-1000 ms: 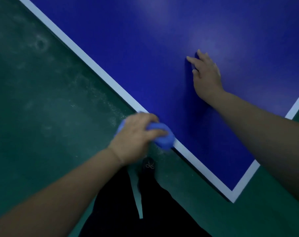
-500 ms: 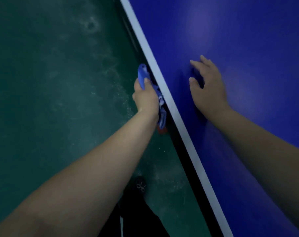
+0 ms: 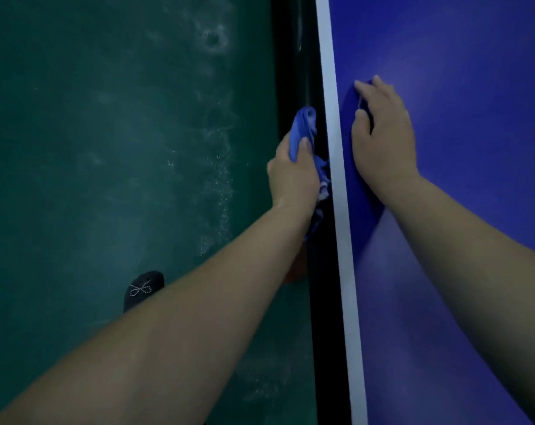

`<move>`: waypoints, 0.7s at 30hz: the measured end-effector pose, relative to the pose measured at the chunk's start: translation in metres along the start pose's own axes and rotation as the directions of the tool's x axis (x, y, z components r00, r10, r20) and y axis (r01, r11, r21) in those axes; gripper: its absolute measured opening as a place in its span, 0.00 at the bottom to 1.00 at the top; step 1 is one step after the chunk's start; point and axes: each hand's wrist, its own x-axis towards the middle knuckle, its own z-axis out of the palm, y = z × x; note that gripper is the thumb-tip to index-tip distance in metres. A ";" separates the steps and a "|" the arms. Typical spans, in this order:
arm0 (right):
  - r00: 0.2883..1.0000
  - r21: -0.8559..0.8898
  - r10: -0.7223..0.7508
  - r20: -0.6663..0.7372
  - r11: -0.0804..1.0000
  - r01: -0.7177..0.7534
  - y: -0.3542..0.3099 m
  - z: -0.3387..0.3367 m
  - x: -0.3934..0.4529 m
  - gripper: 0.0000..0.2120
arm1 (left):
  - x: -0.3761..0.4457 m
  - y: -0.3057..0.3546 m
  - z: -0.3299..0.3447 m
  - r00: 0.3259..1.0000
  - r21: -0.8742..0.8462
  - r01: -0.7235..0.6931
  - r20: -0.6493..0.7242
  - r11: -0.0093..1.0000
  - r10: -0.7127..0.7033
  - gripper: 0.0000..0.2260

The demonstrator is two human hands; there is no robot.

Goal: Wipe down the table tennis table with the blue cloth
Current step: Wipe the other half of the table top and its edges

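Cloth (image 3: pixel 303 130) bunched in the left hand (image 3: pixel 292 176), pressed against the counter's side edge, just left of the white line (image 3: pixel 336 179). Right hand (image 3: pixel 382 142) rests on the blue top right of that line, fingers loosely bent, holding nothing. Risk: the trailing tail below the line could snag underneath, or the loose bunch slip to the floor (image 3: pixel 107 148).

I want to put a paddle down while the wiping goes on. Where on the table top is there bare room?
The blue table top is bare beyond the right hand and right of that forearm. It is crowded by the white edge line, where the left hand grips the blue cloth against the table's side.
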 end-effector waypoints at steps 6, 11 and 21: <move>0.999 0.018 0.019 -0.027 1.000 -0.019 -0.004 0.002 0.056 0.22 | -0.054 -0.013 -0.012 0.992 0.032 -0.091 0.086 0.995 0.088 0.14; 0.999 0.033 0.038 -0.037 0.999 -0.037 -0.003 0.002 0.075 0.22 | 0.056 0.049 0.020 0.993 0.085 -0.114 0.045 0.990 0.110 0.13; 0.998 0.029 0.052 -0.027 0.998 -0.052 -0.001 0.002 0.074 0.22 | 0.032 0.038 0.017 0.994 0.121 -0.110 0.037 0.986 0.107 0.15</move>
